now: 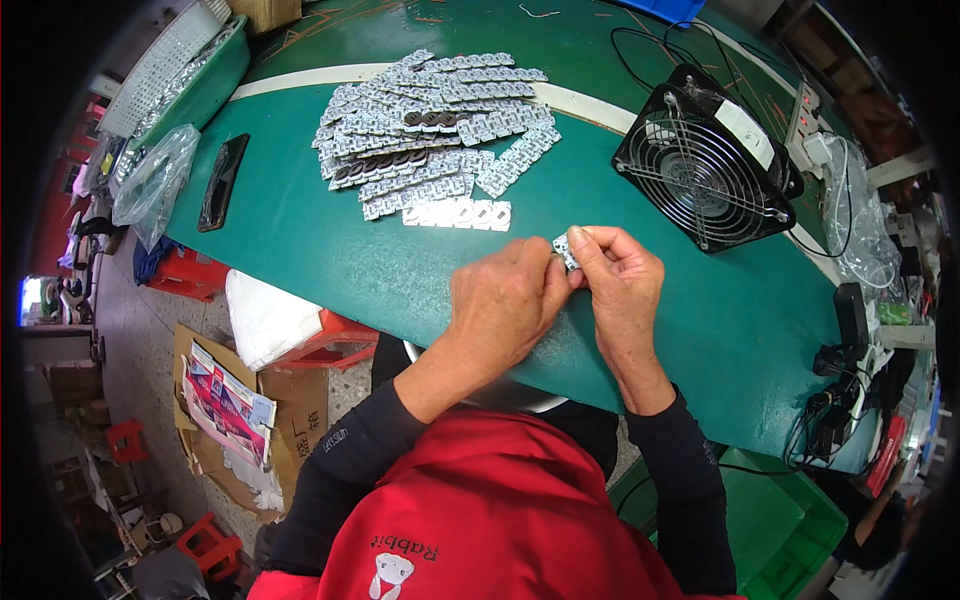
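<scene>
I am observing, at the centre of the work, a small, flat, grey-white speckled piece [566, 252], which is being held over the near part of a smooth green tabletop [720, 330]. The bare right hand [625, 290] is pinching it between thumb and bent fingers. The bare left hand [505, 300] is curling its fingers close beside the piece; I cannot tell whether their tips are gripping it too. Just beyond the hands, I am noting a white strip bearing a row of oval rings [457, 215], which is lying flat. Behind it, a heap of overlapping grey-white speckled strips [400, 140] is spreading across the surface, with rows of dark round parts [430, 118] showing among them. Further out, a black square-framed fan with a wire guard [700, 190] is standing tilted at right, and a black rectangular phone [222, 182] is lying at left.
</scene>
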Tool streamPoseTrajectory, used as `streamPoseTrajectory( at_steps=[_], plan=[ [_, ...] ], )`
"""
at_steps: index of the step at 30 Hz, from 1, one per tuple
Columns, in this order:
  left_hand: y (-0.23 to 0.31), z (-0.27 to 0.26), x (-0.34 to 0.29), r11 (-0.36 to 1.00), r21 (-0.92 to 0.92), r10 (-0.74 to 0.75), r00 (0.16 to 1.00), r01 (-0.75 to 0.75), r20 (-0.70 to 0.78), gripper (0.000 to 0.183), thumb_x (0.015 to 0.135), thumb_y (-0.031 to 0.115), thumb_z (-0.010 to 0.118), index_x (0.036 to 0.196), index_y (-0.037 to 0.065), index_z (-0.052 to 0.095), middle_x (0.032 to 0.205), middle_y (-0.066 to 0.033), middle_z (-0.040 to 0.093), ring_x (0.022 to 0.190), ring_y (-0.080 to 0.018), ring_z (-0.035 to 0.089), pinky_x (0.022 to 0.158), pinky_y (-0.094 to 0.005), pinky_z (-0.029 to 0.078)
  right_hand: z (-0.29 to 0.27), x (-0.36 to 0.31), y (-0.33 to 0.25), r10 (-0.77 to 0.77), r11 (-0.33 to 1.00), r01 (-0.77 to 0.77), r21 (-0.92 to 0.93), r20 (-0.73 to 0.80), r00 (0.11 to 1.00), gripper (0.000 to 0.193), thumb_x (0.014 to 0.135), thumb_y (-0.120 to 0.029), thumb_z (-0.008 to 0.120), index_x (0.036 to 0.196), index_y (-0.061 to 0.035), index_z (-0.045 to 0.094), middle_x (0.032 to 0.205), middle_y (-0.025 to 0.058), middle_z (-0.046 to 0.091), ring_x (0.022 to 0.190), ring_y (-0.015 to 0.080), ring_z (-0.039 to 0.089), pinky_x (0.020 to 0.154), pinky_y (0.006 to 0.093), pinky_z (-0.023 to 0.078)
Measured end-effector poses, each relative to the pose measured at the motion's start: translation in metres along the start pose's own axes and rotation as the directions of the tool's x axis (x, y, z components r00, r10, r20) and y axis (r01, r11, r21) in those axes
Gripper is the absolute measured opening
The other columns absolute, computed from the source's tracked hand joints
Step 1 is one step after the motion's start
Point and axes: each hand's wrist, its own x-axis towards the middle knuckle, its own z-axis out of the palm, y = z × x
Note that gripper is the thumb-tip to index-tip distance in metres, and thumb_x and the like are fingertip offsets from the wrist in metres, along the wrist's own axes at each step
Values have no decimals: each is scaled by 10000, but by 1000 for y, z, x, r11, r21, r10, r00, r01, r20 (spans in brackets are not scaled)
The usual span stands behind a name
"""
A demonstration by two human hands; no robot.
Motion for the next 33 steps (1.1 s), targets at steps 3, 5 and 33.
streamPoseTrajectory(
  at_steps=[3,5,33],
  plan=[
    [4,-1,0,999,-14,-46,998,46,42,177,794,156,577,694,38,489,615,-161,549,527,-349,543,480,-424,415,-1,-1,-6,42,999,-42,-22,-28,999,91,823,-77,629,829,15,629,620,2,564,516,41,488,466,181,393],
    [2,-1,-1,997,-48,-57,997,60,53,171,803,160,559,709,29,501,612,-168,547,519,-345,540,487,-424,415,-1,0,-9,110,994,-110,-21,-31,993,79,815,-71,639,832,6,641,630,-1,565,529,38,486,473,178,390],
    [-8,-15,-2,871,-409,-113,921,273,373,206,911,159,460,791,-3,507,585,-97,548,484,-196,529,458,-321,391,-9,5,-10,323,922,-357,151,210,923,215,857,-186,598,805,22,594,606,25,552,461,63,469,405,195,377]
  ],
)
